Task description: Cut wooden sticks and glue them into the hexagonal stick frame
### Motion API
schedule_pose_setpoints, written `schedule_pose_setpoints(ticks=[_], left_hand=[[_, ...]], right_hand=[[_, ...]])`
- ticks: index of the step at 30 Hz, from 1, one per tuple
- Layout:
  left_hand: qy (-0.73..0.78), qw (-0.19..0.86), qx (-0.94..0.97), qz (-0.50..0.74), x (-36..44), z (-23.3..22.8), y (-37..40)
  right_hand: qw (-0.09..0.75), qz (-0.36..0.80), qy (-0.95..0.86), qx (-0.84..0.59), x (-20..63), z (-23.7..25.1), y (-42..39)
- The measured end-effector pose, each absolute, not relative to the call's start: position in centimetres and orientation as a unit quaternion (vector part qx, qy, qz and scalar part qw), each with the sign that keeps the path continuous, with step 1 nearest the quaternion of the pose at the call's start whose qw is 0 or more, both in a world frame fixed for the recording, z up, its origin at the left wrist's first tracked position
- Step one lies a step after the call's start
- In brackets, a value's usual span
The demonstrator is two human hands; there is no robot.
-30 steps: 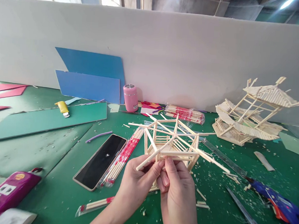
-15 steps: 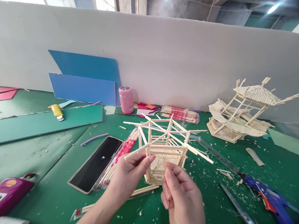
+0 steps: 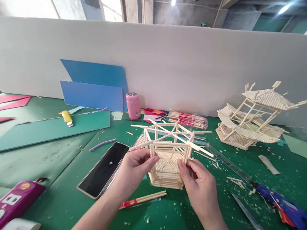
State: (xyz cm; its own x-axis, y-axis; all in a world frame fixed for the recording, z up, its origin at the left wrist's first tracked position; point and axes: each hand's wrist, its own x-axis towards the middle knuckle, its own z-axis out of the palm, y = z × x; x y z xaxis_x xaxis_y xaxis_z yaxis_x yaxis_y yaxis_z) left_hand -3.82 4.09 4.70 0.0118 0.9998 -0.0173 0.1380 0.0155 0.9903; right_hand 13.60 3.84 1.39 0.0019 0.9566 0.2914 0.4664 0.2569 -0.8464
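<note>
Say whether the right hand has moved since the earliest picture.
Yes: judged against the scissors, the right hand has moved rightward, nearer to them.

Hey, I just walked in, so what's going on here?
A person is holding a small stick frame by its near posts, left hand on one, right hand on the other. Its top is open, with bare sticks across it. A roofed stick model sits farther back on the right. Scissors and a glue gun lie right of the hands; a phone lies left.
</note>
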Motion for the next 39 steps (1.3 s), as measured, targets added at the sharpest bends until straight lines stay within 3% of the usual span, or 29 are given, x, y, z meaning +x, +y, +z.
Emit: schedule_pose_setpoints(ticks=[6, 10, 13, 17, 21, 28, 39], left_hand=[[0.544, 0.448, 0.515, 0.489, -4.3, 4.3, 3.7], [0.604, 0.206, 0.577, 0.510, -4.4, 3.8, 2.4], [0.542, 0.024, 0.679, 0.495, -4.0, 4.1, 2.0], [0.440, -0.120, 0.764, 0.456, -2.8, 4.7, 2.6], [0.434, -0.222, 0.780, 0.391, -1.8, 4.9, 3.8], [0.430, -0.302, 0.773, 0.356, -1.3, 4.7, 4.9], [0.427, -0.293, 0.775, 0.362, -1.2, 4.3, 5.2]], right_hand=[[0.446, 0.262, -0.636, -0.572, 13.0, 2.4, 4.5], [0.442, 0.267, -0.637, -0.573, 12.7, 2.6, 4.7], [0.442, 0.260, -0.640, -0.572, 12.5, 2.8, 4.6], [0.440, 0.264, -0.641, -0.571, 12.2, 3.0, 4.3], [0.447, 0.275, -0.645, -0.555, 12.0, 3.0, 4.1], [0.453, 0.281, -0.645, -0.547, 11.9, 2.9, 4.0], [0.458, 0.263, -0.659, -0.535, 11.6, 2.8, 3.8]])
